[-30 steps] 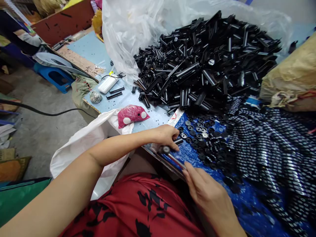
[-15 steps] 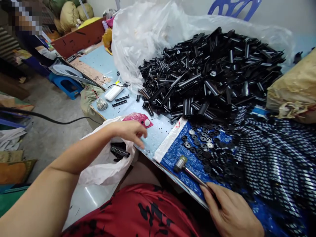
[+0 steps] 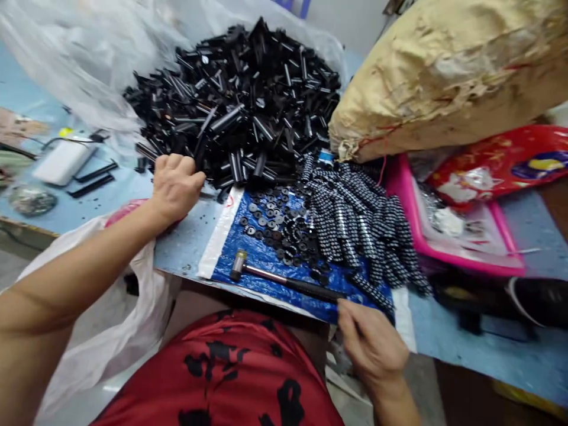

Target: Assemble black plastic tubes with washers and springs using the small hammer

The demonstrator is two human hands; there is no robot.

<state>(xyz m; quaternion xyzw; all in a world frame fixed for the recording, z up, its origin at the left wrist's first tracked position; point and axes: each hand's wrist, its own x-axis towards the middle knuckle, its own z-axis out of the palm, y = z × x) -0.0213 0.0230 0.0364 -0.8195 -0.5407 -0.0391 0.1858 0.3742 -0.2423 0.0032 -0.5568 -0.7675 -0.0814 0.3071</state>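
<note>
Workbench [image 3: 181,248]: pale-blue top, front edge nearest the person.

Heap of black parts [image 3: 239,112]: glossy, loose, piled toward the bench's back edge, backed by clear plastic sheeting [image 3: 80,59] that presumably curbs spillage.

Blue sheet [image 3: 235,242]: white-bordered, running to the bench's front edge; seemingly laid to keep small pieces together. On it, discs [image 3: 270,222], scattered; to their right, black pieces with pale dots [image 3: 355,219], heaped in rows.

Hammer [image 3: 310,289], one: flat on the blue sheet, roughly along the bench's front edge, head leftward, handle rightward; apparently so placed for ready reach by the right hand.

Left hand [image 3: 175,183]: at the heap's front left margin, back uppermost, fingers curled downward. Contents, if any, hidden; grip cannot be told. Forearm slants in from the left, over a white bag [image 3: 137,331] hanging at the bench's front edge, likely hung there to be near this hand.

Right hand [image 3: 375,343]: just off the bench's front edge, at the handle's butt; fingers folded, thumb alongside, wrist low. Contact with the handle cannot be told; the hammer's weight appears borne by the sheet.

Pink tray [image 3: 465,263]: right of the dotted pieces, set back from the front edge.
</note>
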